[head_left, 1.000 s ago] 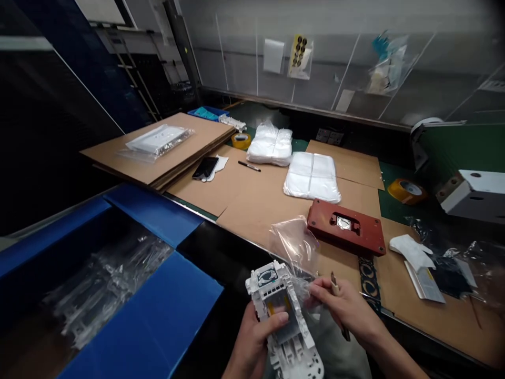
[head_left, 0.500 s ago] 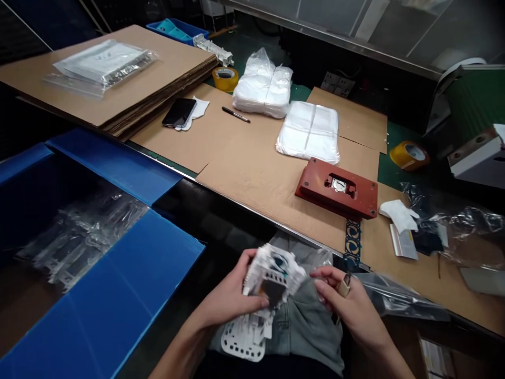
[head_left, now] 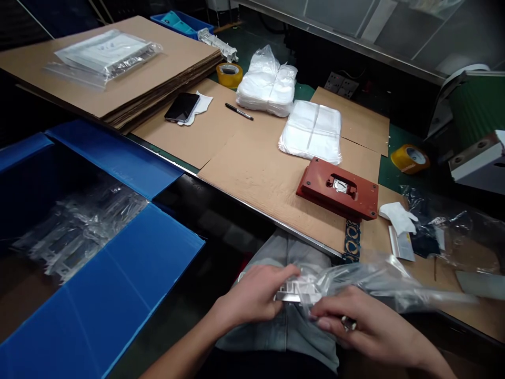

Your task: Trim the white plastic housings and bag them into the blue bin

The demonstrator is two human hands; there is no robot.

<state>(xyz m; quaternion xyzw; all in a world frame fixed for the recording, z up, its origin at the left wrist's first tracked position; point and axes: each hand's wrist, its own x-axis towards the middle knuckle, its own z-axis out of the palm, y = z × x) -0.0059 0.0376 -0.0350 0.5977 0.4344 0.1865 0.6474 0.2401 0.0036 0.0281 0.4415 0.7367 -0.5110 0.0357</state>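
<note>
1. Far left, a blue box (head_left: 158,252) with smooth, folded-out flaps holds parts in crinkled clear film (head_left: 79,231).
2. Behind it, a cardboard stack (head_left: 181,68) with rough edges carries a flat clear packet (head_left: 108,55); a black phone (head_left: 182,107) lies just beside the stack.
3. The left hand (head_left: 256,295) is closed round the left end of a white plastic part (head_left: 290,287) above the lap — thumb on top, fingers curled below.
4. The part runs rightward out of that grip, ribbed and slotted, its right end inside a thin, glossy clear bag (head_left: 363,279).
5. Beyond them on the table, a red block (head_left: 315,181) has a recess with a small silvery insert (head_left: 340,185).
6. The right hand (head_left: 355,323) pinches the bag's film between thumb and forefinger, just beside the part's right end — a slim tool (head_left: 349,322) is tucked in the same hand, mostly hidden.
7. Far right, an amber tape roll (head_left: 410,159) bears reddish marks too small to read.
</note>
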